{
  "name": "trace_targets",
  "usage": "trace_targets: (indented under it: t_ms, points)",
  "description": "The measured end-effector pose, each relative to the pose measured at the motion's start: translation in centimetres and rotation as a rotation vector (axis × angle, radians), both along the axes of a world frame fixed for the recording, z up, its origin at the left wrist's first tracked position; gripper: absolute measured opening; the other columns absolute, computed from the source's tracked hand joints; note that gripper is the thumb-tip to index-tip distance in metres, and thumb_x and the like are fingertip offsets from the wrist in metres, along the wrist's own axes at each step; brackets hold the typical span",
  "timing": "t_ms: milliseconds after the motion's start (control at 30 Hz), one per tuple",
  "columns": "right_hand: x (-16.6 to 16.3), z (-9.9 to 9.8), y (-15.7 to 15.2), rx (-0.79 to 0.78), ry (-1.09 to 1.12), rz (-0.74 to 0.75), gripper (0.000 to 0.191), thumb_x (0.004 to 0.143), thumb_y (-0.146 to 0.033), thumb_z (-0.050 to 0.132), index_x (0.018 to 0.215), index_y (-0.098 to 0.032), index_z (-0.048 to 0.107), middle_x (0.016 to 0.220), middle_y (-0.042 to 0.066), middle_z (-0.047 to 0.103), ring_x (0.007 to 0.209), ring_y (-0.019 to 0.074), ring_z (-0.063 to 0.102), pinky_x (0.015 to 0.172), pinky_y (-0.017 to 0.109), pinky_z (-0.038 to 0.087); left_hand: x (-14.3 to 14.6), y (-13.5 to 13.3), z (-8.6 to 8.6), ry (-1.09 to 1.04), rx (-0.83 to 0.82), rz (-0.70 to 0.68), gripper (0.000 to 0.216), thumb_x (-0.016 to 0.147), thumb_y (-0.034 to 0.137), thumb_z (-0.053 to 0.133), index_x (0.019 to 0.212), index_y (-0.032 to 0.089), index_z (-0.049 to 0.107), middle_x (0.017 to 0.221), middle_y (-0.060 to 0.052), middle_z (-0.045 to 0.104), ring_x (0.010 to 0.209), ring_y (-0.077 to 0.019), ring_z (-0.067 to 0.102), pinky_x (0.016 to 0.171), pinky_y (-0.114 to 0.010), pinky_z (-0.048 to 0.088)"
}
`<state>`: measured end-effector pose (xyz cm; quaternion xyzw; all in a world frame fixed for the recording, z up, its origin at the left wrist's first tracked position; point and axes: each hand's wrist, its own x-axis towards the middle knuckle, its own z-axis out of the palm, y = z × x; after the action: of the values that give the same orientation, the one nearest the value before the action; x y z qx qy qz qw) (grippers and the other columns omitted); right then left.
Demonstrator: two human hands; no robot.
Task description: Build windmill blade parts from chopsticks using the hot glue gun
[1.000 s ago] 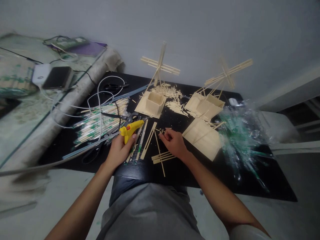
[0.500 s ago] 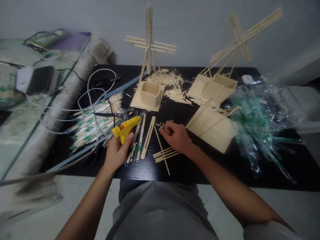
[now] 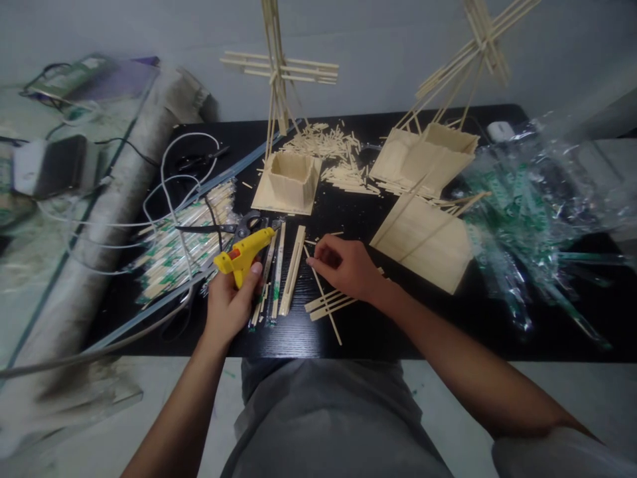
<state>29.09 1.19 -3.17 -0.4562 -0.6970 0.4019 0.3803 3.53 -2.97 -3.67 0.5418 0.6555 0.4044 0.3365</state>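
Note:
My left hand is wrapped round a yellow glue gun whose nozzle points up and right over the black table. My right hand rests on the table with its fingers pinched together over thin wooden sticks; whether a stick sits between the fingertips is hidden. A pair of flat sticks lies between the two hands. Behind them stand two stick-built box models with crossed blades, one in the middle and one to the right.
A flat stick panel lies right of my right hand. Wrapped chopsticks, scissors and white cables crowd the left. Cut stick scraps lie at the back. Torn clear wrappers cover the right side.
The view has tilted down and moved closer, so the models sit higher in the frame. Both hands stay about where they were; the right hand's fingers shifted slightly left.

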Motion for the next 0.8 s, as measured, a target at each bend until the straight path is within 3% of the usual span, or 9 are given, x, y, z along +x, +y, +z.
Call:
trace_targets:
  t_ms: [267, 467, 800]
  points:
    - [-0.07, -0.19, 0.11, 0.009, -0.040, -0.019, 0.016, 0.092, -0.025, 0.075, 0.081, -0.021, 0.063, 0.067, -0.004, 0.064, 0.059, 0.0114, 0.055, 0.064, 0.027, 0.044, 0.02, 0.11, 0.27, -0.006, -0.006, -0.001, 0.044, 0.090, 0.062, 0.072, 0.099, 0.019, 0.071, 0.074, -0.001, 0.069, 0.067, -0.0191, 0.064, 0.068, -0.033, 0.052]
    - [-0.13, -0.23, 0.18, -0.005, -0.049, -0.027, 0.017, 0.092, -0.025, 0.075, 0.081, -0.021, 0.063, 0.066, -0.004, 0.063, 0.059, 0.0116, 0.055, 0.065, 0.027, 0.044, 0.02, 0.16, 0.21, -0.029, -0.002, -0.012, 0.046, 0.093, 0.064, 0.068, 0.104, 0.020, 0.069, 0.075, -0.001, 0.068, 0.064, -0.0191, 0.063, 0.063, -0.032, 0.051]
    - [-0.17, -0.39, 0.24, -0.014, -0.050, -0.026, 0.016, 0.092, -0.025, 0.075, 0.081, -0.022, 0.063, 0.065, -0.005, 0.062, 0.058, 0.0116, 0.054, 0.065, 0.027, 0.043, 0.22, 0.19, 0.29, -0.025, 0.003, -0.006, 0.047, 0.091, 0.067, 0.069, 0.096, 0.020, 0.068, 0.072, -0.001, 0.067, 0.063, -0.0189, 0.062, 0.062, -0.032, 0.052]
